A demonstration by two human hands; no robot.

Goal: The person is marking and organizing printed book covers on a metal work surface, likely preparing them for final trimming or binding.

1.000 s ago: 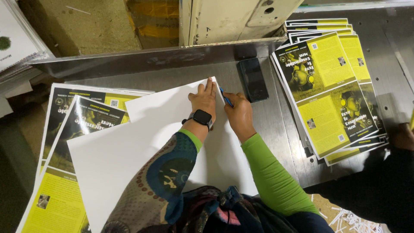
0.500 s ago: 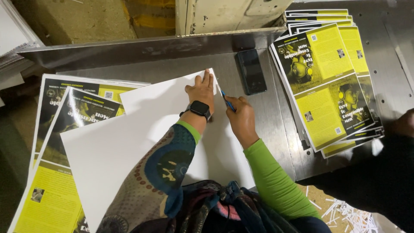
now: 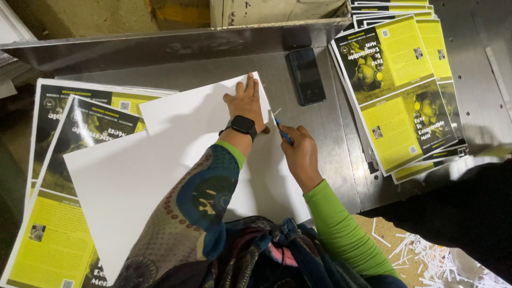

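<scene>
My left hand (image 3: 247, 102) lies flat, fingers together, on the far right corner of a stack of large white sheets (image 3: 144, 170) on a metal table. A black smartwatch (image 3: 243, 126) sits on that wrist. My right hand (image 3: 300, 156) is closed around a small blue-handled blade (image 3: 281, 129), its tip at the sheets' right edge just beside my left wrist. Both sleeves are green under a patterned wrap.
A black phone (image 3: 306, 76) lies on the metal table (image 3: 330, 138) beyond the sheets. Yellow-and-black printed posters are stacked at the right (image 3: 397, 90) and at the left (image 3: 58, 176) under the white sheets. Paper trimmings (image 3: 426, 258) litter the floor. A dark-sleeved arm (image 3: 464, 213) is at the right.
My right hand has slid the blade toward me along the sheets' right edge. My left hand stays pressed on the corner.
</scene>
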